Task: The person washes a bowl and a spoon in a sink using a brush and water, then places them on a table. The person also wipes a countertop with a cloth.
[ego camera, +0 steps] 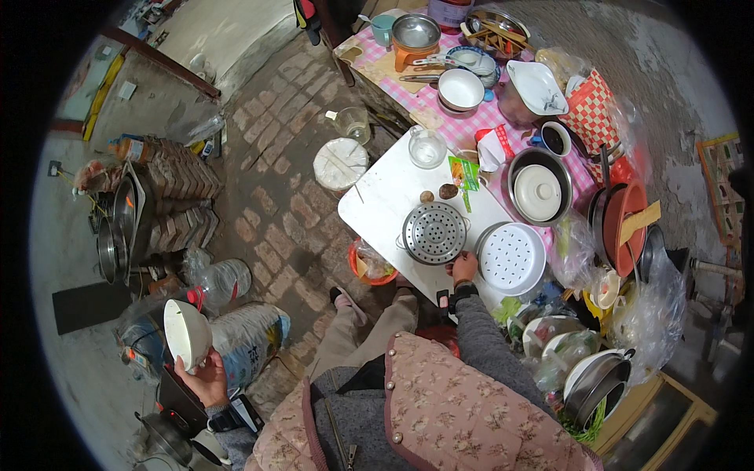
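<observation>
A white bowl [187, 334] is gripped by its lower side in my left hand [205, 378], held out at the left and tilted so that its inside shows. My right hand [462, 268] reaches to the white tabletop [377, 203], its fingers at the near edge of a round perforated metal steamer tray [435, 233]; whether they grip it I cannot tell. Just right of that hand stands a white perforated plastic basket [511, 259]. Two small brown lumps [437, 193] lie beyond the steamer tray, near a green packet [465, 173] and a glass mug [427, 147].
A pink checked table [392, 100] crowded with bowls and pots adjoins the white one. Lidded pot [537, 191] stands at its near part. On the floor are a red bin [372, 265] and a covered round container [340, 165]. Stacked pans and bags crowd the right; a large plastic bottle [225, 279] lies left.
</observation>
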### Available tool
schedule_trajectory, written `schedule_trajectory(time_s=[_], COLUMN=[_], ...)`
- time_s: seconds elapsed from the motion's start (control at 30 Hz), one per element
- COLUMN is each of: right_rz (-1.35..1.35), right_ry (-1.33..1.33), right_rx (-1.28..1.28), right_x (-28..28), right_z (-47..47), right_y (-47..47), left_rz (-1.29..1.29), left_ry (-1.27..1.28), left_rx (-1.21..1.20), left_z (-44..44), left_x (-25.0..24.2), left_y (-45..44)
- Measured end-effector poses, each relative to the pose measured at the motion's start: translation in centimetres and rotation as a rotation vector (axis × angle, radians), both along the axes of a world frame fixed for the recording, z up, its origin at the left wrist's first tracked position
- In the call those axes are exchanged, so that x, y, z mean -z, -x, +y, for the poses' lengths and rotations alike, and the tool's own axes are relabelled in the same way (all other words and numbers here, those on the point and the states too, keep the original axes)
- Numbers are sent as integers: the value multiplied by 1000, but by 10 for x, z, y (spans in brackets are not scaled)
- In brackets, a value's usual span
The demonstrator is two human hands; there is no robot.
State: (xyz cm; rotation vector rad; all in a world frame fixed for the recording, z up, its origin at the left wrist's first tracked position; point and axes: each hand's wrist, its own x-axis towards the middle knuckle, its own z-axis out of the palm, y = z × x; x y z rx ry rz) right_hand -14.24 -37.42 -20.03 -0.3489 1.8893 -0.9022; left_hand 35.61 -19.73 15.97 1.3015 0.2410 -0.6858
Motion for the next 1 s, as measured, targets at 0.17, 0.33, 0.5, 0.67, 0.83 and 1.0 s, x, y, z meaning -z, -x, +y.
schedule_trajectory(time_s=[0.17, 0.33, 0.5, 0.67, 0.83, 1.0], right_rz=[180, 113, 126, 115, 49, -50], right_ry=[-27, -98, -115, -158, -283, -410], right_rx=[-150, -195, -212, -202, -324, -498], right_x=[-7, -13, -16, -15, -27, -54], right_z=[-3, -4, -3, 8, 30, 54], right_y=[-3, 0, 2, 7, 16, 13], left_rz=[12, 24, 56, 66, 81, 115], left_ry=[-4, 21, 10, 18, 18, 75], left_rx=[-26, -46, -33, -52, -73, -38], left_z=[-1, -2, 2, 4, 3, 9], left_x=[1, 6, 11, 19, 33, 55], left_y=[-1, -1, -6, -11, -26, -55])
